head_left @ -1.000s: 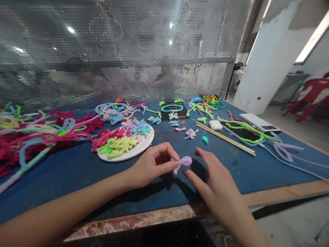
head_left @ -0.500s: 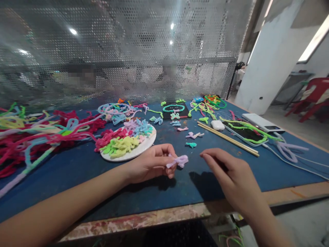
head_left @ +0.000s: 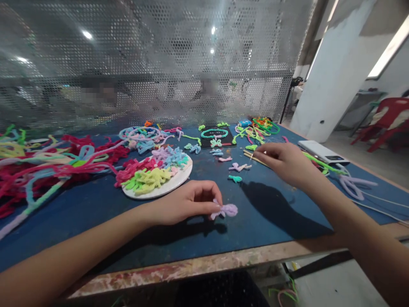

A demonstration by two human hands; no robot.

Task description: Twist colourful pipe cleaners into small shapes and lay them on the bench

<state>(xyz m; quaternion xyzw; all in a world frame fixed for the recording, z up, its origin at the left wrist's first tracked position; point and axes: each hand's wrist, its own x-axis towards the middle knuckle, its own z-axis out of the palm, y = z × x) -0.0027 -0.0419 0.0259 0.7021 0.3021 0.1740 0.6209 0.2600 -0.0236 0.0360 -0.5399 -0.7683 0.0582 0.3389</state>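
Note:
Pinched between the thumb and fingers of my left hand (head_left: 194, 200) is a small twisted lilac pipe-cleaner piece (head_left: 229, 210), just above the blue tabletop; part of it hides behind the fingertips. Raised further back on the right is my right hand (head_left: 284, 162), its thumb and index finger closed together. A thin pale strand (head_left: 251, 157) shows at those fingertips; I cannot tell whether it is thread or a needle. Small pipe-cleaner pieces lie between the hands and the back: a teal one (head_left: 235, 179), a lilac-and-cream one (head_left: 239, 166) and a pink one (head_left: 225, 159).
A white plate (head_left: 150, 196) bears sorted coloured pieces. Beside it spreads a heap of long pipe cleaners (head_left: 83, 160). Wooden sticks (head_left: 255, 157) lie partly under my right hand, near a white power bank (head_left: 321, 150) and cables. A perforated metal screen (head_left: 179, 64) stands behind.
My right hand has lifted and moved away toward the back, over the sticks, where a pale strand now shows. My left hand has dipped slightly, still pinching the lilac piece.

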